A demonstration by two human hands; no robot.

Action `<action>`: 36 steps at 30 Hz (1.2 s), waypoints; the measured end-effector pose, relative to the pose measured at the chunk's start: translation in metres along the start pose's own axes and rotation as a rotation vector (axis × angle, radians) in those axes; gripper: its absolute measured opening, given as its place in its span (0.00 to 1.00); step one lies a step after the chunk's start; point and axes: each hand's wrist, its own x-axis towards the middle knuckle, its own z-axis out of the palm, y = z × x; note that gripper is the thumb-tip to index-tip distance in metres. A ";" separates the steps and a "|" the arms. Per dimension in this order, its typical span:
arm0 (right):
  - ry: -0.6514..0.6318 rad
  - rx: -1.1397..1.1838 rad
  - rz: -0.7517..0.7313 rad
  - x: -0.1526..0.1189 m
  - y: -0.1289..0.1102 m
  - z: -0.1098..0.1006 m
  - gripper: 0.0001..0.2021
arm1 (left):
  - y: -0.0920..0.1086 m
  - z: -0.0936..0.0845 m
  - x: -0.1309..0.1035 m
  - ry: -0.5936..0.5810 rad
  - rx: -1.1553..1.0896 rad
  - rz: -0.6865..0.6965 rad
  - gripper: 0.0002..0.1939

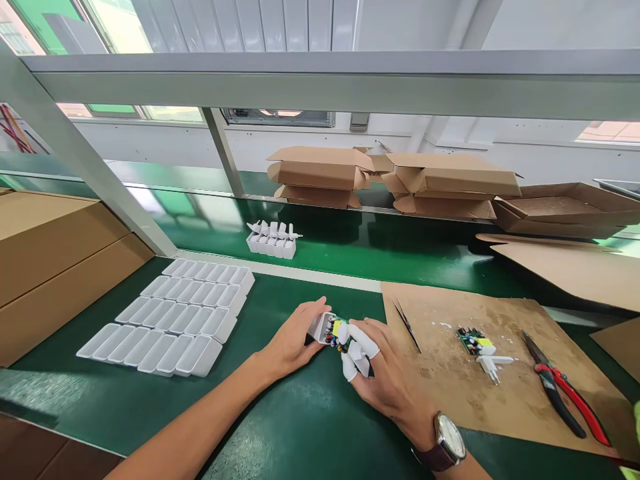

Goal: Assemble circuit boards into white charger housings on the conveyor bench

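Observation:
My left hand [296, 340] grips a small white plastic case [320, 328] with its open end facing right. A circuit board [340, 331] with a yellow part sits at the mouth of that case, and it appears to be partly inside. My right hand [390, 373], white covers on its fingertips and a watch at the wrist, is closed on the board from the right. Its fingers hide part of the board. To the right, a second circuit board [475, 340] with white pieces attached lies on a stained cardboard sheet [450, 393].
Left of my hands stand rows of white cases [173, 320]. Further back is a group of filled white cases [273, 241]. Tweezers [407, 325] and red-handled pliers [560, 387] lie on the cardboard. Brown cartons [320, 167] sit behind, under a metal frame bar [320, 90]. A large carton [65, 260] stands left.

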 end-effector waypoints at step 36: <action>-0.030 0.009 0.019 -0.007 0.003 0.005 0.36 | 0.003 0.003 0.001 -0.012 0.104 0.040 0.42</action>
